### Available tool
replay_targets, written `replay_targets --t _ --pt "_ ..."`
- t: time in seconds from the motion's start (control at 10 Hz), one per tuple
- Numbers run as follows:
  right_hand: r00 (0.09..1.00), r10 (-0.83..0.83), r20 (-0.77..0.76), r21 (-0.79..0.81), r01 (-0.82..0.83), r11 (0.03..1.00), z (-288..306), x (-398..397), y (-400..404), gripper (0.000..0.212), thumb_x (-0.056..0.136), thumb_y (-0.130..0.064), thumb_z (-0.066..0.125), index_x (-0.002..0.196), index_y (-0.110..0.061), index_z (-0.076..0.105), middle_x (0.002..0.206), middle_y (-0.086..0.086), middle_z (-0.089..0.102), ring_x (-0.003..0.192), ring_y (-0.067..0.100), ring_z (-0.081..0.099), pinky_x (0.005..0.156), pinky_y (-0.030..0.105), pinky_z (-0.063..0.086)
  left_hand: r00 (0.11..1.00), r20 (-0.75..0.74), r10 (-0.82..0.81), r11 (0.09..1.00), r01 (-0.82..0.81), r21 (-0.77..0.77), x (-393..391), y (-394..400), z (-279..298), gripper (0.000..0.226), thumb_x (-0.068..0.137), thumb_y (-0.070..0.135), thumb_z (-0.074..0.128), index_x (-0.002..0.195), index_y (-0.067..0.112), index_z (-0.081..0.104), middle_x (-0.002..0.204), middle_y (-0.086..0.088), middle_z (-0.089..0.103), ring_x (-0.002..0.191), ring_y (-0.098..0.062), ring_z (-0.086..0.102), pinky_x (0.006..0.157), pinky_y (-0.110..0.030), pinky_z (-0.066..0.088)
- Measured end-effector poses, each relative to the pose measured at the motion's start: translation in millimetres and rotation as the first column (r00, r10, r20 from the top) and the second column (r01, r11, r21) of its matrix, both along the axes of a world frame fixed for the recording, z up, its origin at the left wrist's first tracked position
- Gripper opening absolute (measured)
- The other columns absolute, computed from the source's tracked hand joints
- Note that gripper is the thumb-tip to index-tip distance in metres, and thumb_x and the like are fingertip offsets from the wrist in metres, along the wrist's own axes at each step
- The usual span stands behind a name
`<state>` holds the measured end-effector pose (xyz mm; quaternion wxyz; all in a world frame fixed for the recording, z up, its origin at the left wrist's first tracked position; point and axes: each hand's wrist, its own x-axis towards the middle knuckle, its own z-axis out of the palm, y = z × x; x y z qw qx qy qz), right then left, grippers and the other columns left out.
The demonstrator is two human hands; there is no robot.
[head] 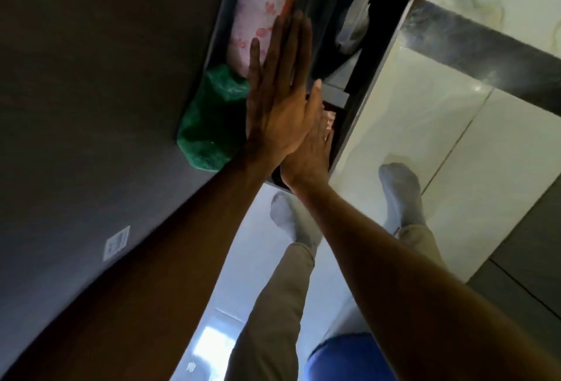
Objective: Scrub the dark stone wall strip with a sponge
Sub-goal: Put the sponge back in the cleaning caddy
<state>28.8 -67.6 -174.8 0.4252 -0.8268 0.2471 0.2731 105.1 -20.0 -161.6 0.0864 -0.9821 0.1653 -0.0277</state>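
Sponge (209, 125) green, soft, light, sits in drawer (346, 140) | squeeze across its middle | left hand (277, 107) flat, fingers spread | right hand (312, 150) reaching in, grip unclear

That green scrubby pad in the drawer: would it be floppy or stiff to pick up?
Probably soft. The green pad looks rough and fibrous, and it bulges over the drawer edge, so it likely bends and weighs little. Its coarse surface should grip, not slip. The left hand lies flat beside it.
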Motion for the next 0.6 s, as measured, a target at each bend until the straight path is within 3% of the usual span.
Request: replay_targets --t 0.1,0.2,0.3,0.4,0.5,0.6 --pt "0.987 0.132 -0.088 -0.015 -0.134 0.991 -16 -1 1 0.086 0.115 -0.045 0.050 0.177 -0.016 -0.002 0.188 0.007 -0.006 0.175 0.031 -0.007 0.144 0.051 0.007 1.000 0.003 0.016 0.999 -0.015 -0.032 0 -1 -3 0.077 0.111 0.054 0.040 0.172 0.010 0.022 0.180 -0.013 0.027 0.167 -0.032 0.026 0.136 -0.060 0.027" --pt "0.991 0.126 -0.047 -0.038 -0.128 0.991 -7 1 -1 0.084 0.114 -0.050 0.049 0.177 -0.016 0.005 0.188 0.008 0.004 0.176 0.028 0.000 0.145 0.047 0.008 0.999 -0.024 0.021 0.999 -0.022 -0.047 2 1 -5 0.078 0.111 0.053 0.041 0.172 0.009 0.022 0.180 -0.014 0.026 0.168 -0.033 0.024 0.137 -0.061 0.021" --pt "0.996 0.088 -0.026 0.090 -0.085 0.992 23 2 -9 0.060 0.117 -0.040 0.050 0.169 -0.015 0.036 0.176 0.010 0.039 0.159 0.031 0.044 0.128 0.039 0.045 0.996 -0.084 0.037 0.997 -0.043 -0.070 3 1 -4 0.080 0.111 0.056 0.040 0.172 0.009 0.020 0.181 -0.014 0.024 0.168 -0.034 0.022 0.137 -0.062 0.016" --pt "0.972 0.216 -0.092 0.109 -0.205 0.973 54 -3 -29 0.041 0.120 -0.032 0.041 0.142 -0.006 0.064 0.148 0.019 0.067 0.122 0.031 0.070 0.103 0.039 0.060 0.989 -0.144 0.040 0.995 -0.052 -0.083 4 -1 6 0.080 0.111 0.058 0.037 0.173 0.009 0.020 0.181 -0.015 0.022 0.168 -0.036 0.020 0.137 -0.062 0.014" --pt "0.965 0.258 -0.047 0.153 -0.249 0.957 113 -9 -66 0.034 0.118 -0.021 0.048 0.140 -0.012 0.071 0.144 0.010 0.076 0.128 0.020 0.075 0.109 0.022 0.057 0.971 -0.223 0.088 0.983 -0.121 -0.135 -2 -7 35 0.081 0.111 0.055 0.040 0.173 0.007 0.018 0.182 -0.017 0.017 0.169 -0.036 0.016 0.138 -0.058 0.010" --pt "0.974 0.210 0.090 0.152 -0.222 0.963 196 -2 -112 0.026 0.115 -0.019 0.054 0.133 -0.023 0.073 0.123 -0.008 0.081 0.107 -0.002 0.072 0.096 0.007 0.056 0.964 -0.145 0.222 0.947 -0.249 -0.205 -7 -22 79 0.079 0.109 0.049 0.042 0.172 0.006 0.019 0.181 -0.020 0.020 0.169 -0.036 0.019 0.138 -0.058 0.021"
